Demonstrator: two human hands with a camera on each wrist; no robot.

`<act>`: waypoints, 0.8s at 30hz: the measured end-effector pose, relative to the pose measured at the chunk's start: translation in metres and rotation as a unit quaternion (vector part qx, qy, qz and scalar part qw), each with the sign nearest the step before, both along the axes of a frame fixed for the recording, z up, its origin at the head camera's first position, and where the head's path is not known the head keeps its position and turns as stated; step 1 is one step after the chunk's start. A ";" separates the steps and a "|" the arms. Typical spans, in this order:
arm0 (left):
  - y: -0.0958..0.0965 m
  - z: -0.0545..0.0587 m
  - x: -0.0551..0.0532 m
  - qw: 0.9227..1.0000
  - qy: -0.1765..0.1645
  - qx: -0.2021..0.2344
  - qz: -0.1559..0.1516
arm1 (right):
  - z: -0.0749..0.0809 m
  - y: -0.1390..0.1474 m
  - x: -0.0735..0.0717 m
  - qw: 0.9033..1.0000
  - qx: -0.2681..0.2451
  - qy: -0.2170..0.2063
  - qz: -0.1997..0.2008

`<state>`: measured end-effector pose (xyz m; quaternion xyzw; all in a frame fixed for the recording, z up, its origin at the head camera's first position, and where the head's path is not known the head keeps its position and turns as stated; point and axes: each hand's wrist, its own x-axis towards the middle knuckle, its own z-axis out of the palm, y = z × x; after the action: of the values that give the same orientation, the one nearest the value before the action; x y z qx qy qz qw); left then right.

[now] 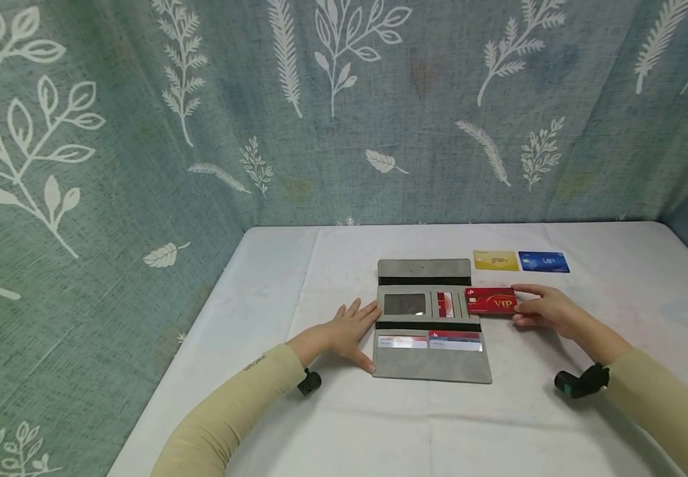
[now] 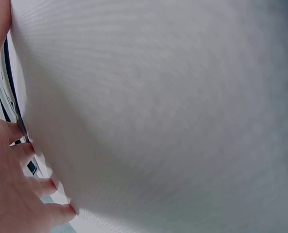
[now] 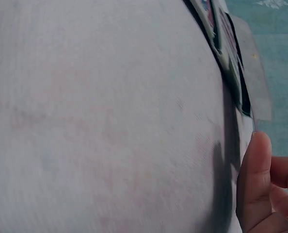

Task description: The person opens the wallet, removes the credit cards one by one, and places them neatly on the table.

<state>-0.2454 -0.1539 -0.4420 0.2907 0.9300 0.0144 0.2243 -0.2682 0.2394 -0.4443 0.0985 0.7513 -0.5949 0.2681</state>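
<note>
A grey wallet (image 1: 433,358) lies unfolded on the white tablecloth (image 1: 379,430), with cards tucked in its slots. My left hand (image 1: 349,329) rests flat on the cloth, fingers straight against the wallet's left edge. My right hand (image 1: 543,308) pinches the right end of a red VIP card (image 1: 489,302), whose left end meets the wallet's right edge at the middle row. In the left wrist view my left fingers (image 2: 18,194) lie by the wallet's edge (image 2: 8,82). The right wrist view shows my right thumb (image 3: 253,184) and the wallet (image 3: 231,53) beyond it.
A yellow card (image 1: 495,260) and a blue VIP card (image 1: 543,262) lie side by side on the cloth behind the red card. Leaf-patterned green fabric walls (image 1: 141,132) close in the table at the back and both sides.
</note>
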 end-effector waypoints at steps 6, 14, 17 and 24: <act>0.000 0.000 0.000 1.000 0.002 -0.004 0.000 | 0.009 0.021 0.001 0.999 -0.024 0.027 0.012; 0.000 0.000 0.001 1.000 0.003 0.000 -0.002 | 0.016 0.053 0.002 0.999 -0.022 0.034 0.009; 0.000 0.000 0.001 1.000 0.004 0.000 -0.002 | 0.016 0.066 0.001 0.999 -0.013 0.031 -0.007; -0.001 -0.001 0.001 1.000 0.001 0.002 0.000 | 0.012 0.096 0.002 0.997 0.010 0.025 -0.070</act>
<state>-0.2447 -0.1545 -0.4425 0.2912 0.9303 0.0161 0.2226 -0.2657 0.3351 -0.4324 0.1391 0.7550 -0.6068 0.2061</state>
